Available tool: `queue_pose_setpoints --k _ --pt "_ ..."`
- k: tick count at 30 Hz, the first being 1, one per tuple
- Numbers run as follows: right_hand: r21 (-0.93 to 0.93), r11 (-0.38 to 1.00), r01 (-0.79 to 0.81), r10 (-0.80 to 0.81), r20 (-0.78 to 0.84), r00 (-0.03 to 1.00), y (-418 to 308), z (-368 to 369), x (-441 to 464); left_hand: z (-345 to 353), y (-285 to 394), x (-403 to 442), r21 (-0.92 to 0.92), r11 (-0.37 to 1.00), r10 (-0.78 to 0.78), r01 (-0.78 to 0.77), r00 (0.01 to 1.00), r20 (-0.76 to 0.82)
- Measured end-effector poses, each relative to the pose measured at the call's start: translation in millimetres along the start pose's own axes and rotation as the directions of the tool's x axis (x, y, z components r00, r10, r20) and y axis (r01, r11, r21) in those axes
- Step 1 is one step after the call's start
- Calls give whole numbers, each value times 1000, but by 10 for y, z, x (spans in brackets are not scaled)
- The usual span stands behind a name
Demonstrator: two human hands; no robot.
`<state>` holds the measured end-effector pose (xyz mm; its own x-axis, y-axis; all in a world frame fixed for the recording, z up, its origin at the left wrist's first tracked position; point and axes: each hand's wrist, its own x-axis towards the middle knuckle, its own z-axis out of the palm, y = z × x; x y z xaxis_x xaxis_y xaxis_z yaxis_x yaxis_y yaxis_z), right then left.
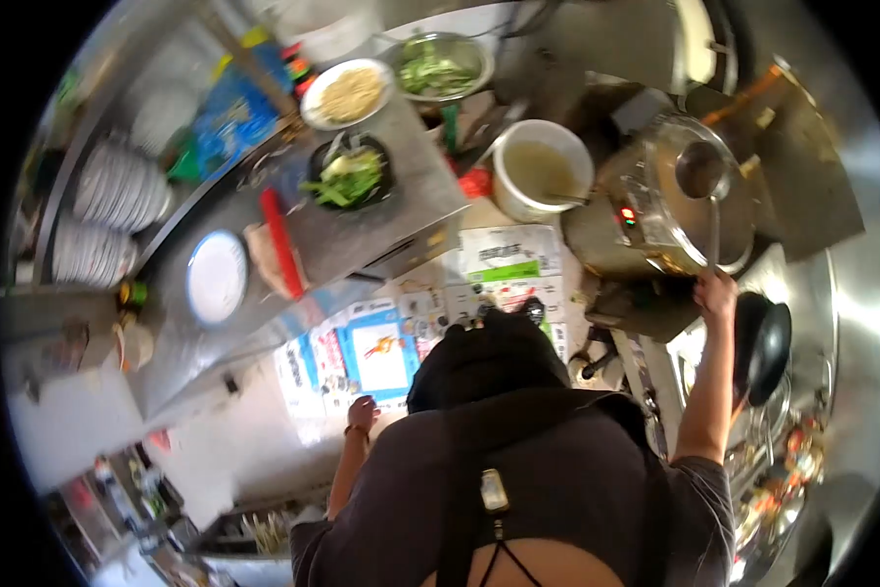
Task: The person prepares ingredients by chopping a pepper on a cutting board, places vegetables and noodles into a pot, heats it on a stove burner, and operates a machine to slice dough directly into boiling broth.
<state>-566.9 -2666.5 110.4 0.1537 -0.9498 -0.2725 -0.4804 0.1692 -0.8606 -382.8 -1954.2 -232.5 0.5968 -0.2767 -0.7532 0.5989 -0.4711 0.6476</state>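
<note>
My right hand is closed around the end of a long-handled ladle. The ladle's round bowl lies over or in the brownish liquid of a large metal pot, and I cannot tell how deep it sits. Red and green lights glow on the front of the pot's housing. My left hand, a band at its wrist, hangs low at my side above the floor. Its fingers are loosely apart and nothing shows in them.
A white bucket of cloudy liquid stands left of the pot. The steel counter holds a black bowl of greens, noodles on a plate, a white plate and a red-handled knife. A black wok is at right.
</note>
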Motion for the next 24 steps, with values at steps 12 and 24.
queue_pose_setpoints --k 12,24 --pt "-57 997 44 -60 -318 946 811 -189 848 420 1487 -447 62 998 -16 25 990 -139" --pt "469 864 -185 -67 470 880 -300 685 -751 384 546 -635 344 931 -67 121 984 -164"
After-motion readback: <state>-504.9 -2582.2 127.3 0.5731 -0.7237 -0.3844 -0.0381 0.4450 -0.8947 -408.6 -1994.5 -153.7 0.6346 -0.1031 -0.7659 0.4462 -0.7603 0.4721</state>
